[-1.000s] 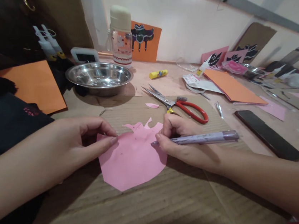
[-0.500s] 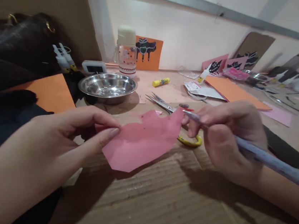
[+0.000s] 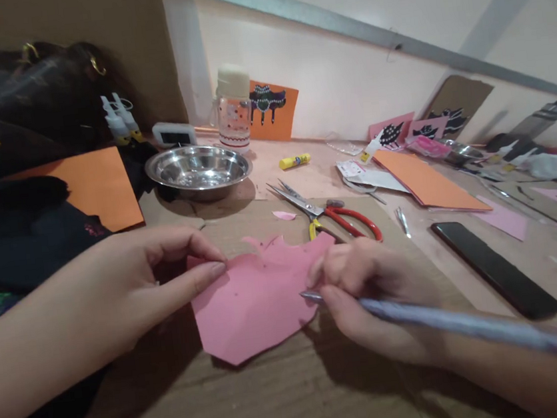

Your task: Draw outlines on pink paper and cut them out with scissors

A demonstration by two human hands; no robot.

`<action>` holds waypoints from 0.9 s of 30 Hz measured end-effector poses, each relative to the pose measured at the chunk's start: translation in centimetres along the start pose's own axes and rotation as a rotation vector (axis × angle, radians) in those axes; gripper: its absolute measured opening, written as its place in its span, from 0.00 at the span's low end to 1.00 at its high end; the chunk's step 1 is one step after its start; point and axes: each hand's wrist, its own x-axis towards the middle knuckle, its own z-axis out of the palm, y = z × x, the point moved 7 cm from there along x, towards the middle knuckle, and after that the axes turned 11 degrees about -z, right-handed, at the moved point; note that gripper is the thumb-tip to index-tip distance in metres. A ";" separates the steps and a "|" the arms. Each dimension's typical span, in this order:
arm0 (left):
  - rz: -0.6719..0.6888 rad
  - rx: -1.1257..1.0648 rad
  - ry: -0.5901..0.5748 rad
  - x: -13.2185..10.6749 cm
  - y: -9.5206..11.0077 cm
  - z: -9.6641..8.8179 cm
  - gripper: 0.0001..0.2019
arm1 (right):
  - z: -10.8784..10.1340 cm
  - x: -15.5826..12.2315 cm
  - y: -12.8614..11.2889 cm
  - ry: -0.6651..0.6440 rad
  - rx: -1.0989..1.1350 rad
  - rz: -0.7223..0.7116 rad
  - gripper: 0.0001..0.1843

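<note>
A piece of pink paper with a notched, cut upper edge is held over the cardboard. My left hand pinches its upper left corner between thumb and forefinger. My right hand is closed around a slim pale purple pen, whose pointed tip lies over the paper's right side; I cannot tell whether it touches. The fingers of that hand are at the paper's right edge. Just beyond the paper lie scissors with red and yellow handles, beside a small pink scrap.
A steel bowl, a bottle and a yellow glue stick stand or lie at the back. To the right are a black phone, tweezers and orange sheets. Dark bags fill the left. Corrugated cardboard lies underneath.
The pink paper now shows more of its face. My right hand and pen have moved down and left, the tip from the upper right corner to the right side. Scissor handles are uncovered.
</note>
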 end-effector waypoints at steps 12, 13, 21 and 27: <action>-0.095 0.123 -0.085 1.1 -1.3 1.6 0.18 | 1.8 -0.7 3.6 -0.180 -0.125 0.295 0.15; -0.094 0.121 -0.080 1.2 -1.4 1.6 0.18 | 1.8 -0.6 3.4 -0.188 -0.124 0.283 0.16; -0.026 0.122 -0.067 1.8 -2.4 1.6 0.17 | 2.2 -1.0 3.9 -0.236 -0.091 0.327 0.15; 0.002 0.061 0.012 1.4 -1.6 0.6 0.14 | 0.5 -1.1 3.0 0.022 0.074 0.316 0.16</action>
